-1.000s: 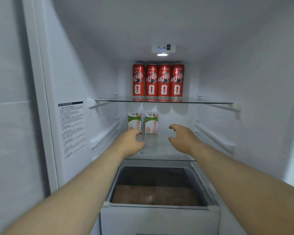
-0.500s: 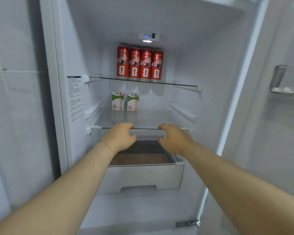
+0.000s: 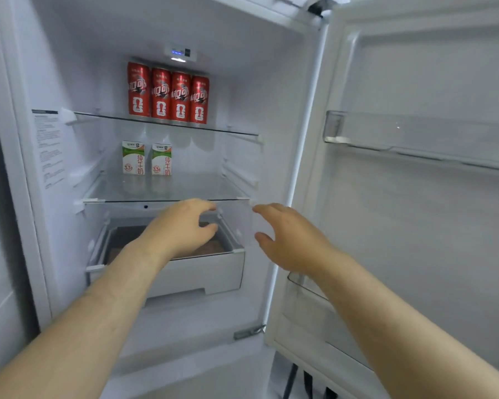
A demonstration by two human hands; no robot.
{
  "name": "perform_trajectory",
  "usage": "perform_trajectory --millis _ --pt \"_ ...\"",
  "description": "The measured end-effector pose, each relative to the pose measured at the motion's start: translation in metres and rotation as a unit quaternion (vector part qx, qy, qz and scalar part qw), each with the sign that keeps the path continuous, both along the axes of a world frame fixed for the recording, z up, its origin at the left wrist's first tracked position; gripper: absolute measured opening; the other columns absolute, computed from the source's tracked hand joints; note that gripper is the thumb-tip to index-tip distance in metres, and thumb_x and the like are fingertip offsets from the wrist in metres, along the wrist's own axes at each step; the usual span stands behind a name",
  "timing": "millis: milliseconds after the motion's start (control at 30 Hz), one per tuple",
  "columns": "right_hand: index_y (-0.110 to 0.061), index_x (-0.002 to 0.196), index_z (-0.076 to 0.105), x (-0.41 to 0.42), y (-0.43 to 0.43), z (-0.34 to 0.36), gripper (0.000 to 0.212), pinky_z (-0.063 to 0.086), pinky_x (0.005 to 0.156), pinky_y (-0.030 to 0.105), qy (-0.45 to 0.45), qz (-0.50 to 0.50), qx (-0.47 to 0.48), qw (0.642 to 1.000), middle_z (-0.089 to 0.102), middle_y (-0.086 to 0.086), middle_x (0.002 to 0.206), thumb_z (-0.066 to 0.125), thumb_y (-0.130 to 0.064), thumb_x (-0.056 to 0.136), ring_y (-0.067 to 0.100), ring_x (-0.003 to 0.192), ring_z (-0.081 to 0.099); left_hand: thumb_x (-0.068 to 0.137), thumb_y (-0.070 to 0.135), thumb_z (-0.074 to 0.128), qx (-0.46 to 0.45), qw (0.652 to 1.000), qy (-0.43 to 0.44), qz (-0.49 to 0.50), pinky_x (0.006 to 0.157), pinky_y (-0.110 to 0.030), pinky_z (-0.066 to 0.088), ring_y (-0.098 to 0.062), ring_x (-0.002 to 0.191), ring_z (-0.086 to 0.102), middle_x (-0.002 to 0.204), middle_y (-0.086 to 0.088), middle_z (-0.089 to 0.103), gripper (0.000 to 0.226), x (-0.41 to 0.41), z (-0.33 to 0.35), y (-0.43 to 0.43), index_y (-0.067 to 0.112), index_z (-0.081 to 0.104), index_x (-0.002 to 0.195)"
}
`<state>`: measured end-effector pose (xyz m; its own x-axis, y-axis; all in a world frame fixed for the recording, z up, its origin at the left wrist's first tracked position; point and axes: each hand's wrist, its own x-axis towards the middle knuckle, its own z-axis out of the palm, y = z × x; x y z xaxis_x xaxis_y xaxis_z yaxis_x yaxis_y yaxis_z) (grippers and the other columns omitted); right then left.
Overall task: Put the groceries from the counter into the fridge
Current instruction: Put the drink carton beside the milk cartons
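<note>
Obs: your left hand (image 3: 182, 228) and right hand (image 3: 288, 240) are bare. Both forearms (image 3: 104, 306) are bare as well, from the wrist to the lower frame edge, where the view cuts them off. Clothing above that point cannot be told. Fingertip outlines are slightly blurred.

the upper glass shelf (image 3: 185, 127) of the fridge (image 3: 260, 82) carries four red soda cans (image 3: 161, 93), upright and side by side in a row at the back. the lower glass shelf (image 3: 167, 190) carries two small green-and-white milk cartons (image 3: 133, 158), upright, just beside each other at the back left. below it sits a white drawer (image 3: 196, 273) with something brown inside, too unclear to name.
</note>
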<state>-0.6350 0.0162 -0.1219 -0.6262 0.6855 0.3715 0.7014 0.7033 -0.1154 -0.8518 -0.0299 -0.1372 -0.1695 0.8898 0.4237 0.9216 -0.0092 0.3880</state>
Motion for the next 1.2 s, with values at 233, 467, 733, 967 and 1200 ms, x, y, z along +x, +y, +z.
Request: perform_trajectory --millis 233,467,733,967,1200 --pt "-0.024 0.149 0.036 0.101 -0.034 -0.013 0.053 0.031 0.111 0.029 0.017 -0.06 0.041 0.997 0.04 -0.007 0.151 0.05 -0.031 0.099 0.017 0.139 0.033 0.091 0.037 0.06 0.031 0.996 0.063 -0.056 0.107 -0.03 0.033 -0.016 0.132 0.043 0.143 0.008 0.051 0.049 0.086 0.004 -0.024 0.025 0.052 0.138" --pt "-0.026 0.146 0.04 0.205 -0.086 -0.015 0.051 0.033 0.107 0.026 0.059 -0.117 0.071 0.989 0.043 -0.009 0.148 0.053 -0.032 0.098 0.014 0.135 0.036 0.077 0.048 0.047 0.067 0.984 0.085 -0.143 0.104 -0.036 0.039 -0.023 0.124 0.053 0.133 0.001 0.061 0.06 0.19 0.011 -0.044 0.02 0.061 0.128" --pt "-0.024 0.145 0.044 0.322 -0.16 -0.028 0.051 0.029 0.103 0.019 0.067 -0.208 0.075 0.973 0.048 -0.008 0.143 0.057 -0.031 0.096 0.013 0.131 0.042 0.07 0.067 0.029 0.044 0.958 0.133 -0.252 0.112 -0.032 0.029 -0.018 0.139 0.04 0.147 0.001 0.049 0.084 0.293 -0.002 -0.062 0.022 0.053 0.138" --pt "-0.015 0.13 0.059 0.421 -0.237 -0.047 0.05 0.045 0.091 0.027 0.042 -0.315 0.087 0.944 0.065 0.001 0.125 0.075 -0.019 0.083 0.023 0.113 0.062 0.075 0.062 0.037 0.056 0.927 0.163 -0.333 0.104 -0.037 0.04 -0.024 0.127 0.054 0.136 -0.002 0.059 0.074 0.378 -0.013 -0.093 0.02 0.061 0.13" --pt "-0.023 0.144 0.046 0.498 -0.329 -0.069 0.052 0.035 0.106 0.021 0.073 -0.428 0.064 0.898 0.052 -0.007 0.141 0.059 -0.032 0.094 0.011 0.13 0.046 0.077 0.062 0.045 0.037 0.897 0.091 -0.431 0.107 -0.019 0.02 -0.005 0.139 0.034 0.148 0.014 0.042 0.071 0.457 -0.037 -0.134 0.032 0.047 0.141"
